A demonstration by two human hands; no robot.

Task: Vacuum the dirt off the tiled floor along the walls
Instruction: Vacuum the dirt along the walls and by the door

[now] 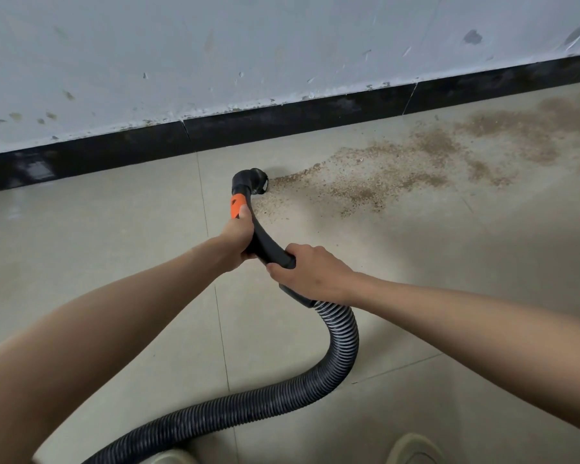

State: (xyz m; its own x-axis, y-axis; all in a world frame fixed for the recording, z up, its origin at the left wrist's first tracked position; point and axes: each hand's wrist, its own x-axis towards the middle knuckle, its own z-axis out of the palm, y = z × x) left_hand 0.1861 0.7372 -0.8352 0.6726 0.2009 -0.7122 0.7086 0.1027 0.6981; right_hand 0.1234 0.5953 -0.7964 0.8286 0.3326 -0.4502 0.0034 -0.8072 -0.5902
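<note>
Dirt (399, 175) lies in a brown band by the black skirting (282, 118), right of your nozzle (253, 182); tiles leftward look clean. Your left hand (236, 237) and right hand (310, 274) both have fingers wrapped round the black wand (267, 242), with most of the patch judged outstanding.

Hose (332, 356) cut off below

A: Floor tiles (114, 262): pale, smooth, faint sheen; thin grout lines. Dirt (399, 175) on them right of the nozzle (253, 180): brown, grainy, matt.

B: Nozzle itself?

A: Black plastic, smooth, slight gloss. Just behind it an orange plastic band (236, 207), then the curved black handle tube (265, 242), semi-gloss. Hose (340, 333) behind the handle: black, ribbed, ridges catching light.

B: Beyond the nozzle?

A: Skirting (282, 118): black, glossy, dusty. Wall (215, 45) above: matt pale paint, chipped, stained.
</note>
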